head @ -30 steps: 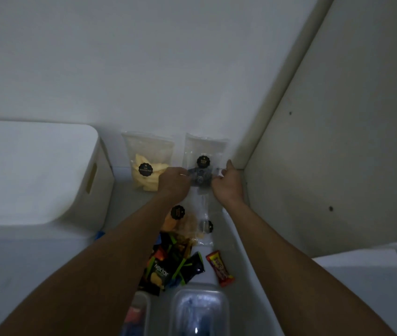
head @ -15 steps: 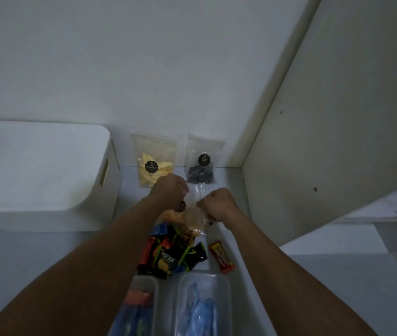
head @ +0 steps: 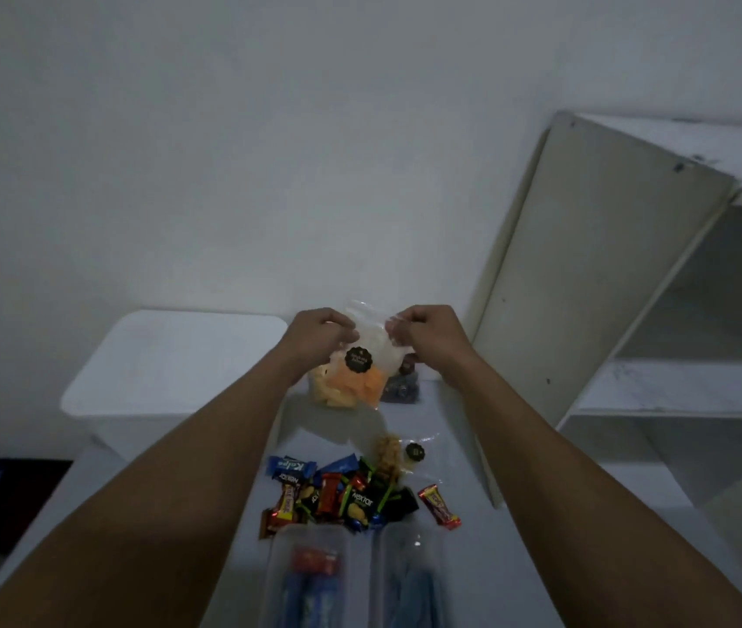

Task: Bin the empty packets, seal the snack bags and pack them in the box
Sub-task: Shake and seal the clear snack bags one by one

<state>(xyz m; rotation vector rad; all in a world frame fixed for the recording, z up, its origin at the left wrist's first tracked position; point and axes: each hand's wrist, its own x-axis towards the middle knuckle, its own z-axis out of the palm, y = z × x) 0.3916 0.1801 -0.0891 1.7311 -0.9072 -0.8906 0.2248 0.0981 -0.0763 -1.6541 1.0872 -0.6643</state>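
**A:** Since half a second ago the snack bag (head: 362,383) has come up from the tabletop (head: 328,430). Now it hangs in the air above the far edge, close before the wall, and the orange chips have sunk to its bottom.

**B:** And the hands?

**A:** The left hand (head: 319,337) and the right hand (head: 428,333) each pinch one top corner, with the fingers curled on the clear film. I cannot tell if the strip between them is already pressed together.

**B:** Then I think the good way is to push the air out first. After that, run the pinch along the whole top from one corner to the other and keep the chips low, so no crumb sits in the seal.

**A:** Yes, and gently, because thin film slips and chips break. Just behind it, the dark-filled bag (head: 400,389) leans at the far edge.

**B:** Another one?

**A:** The flat bag (head: 412,451) lies in the middle, touching the heap of wrappers (head: 342,491) towards the near edge. The white box (head: 169,355) stands beyond the left edge, probably the place for packing.
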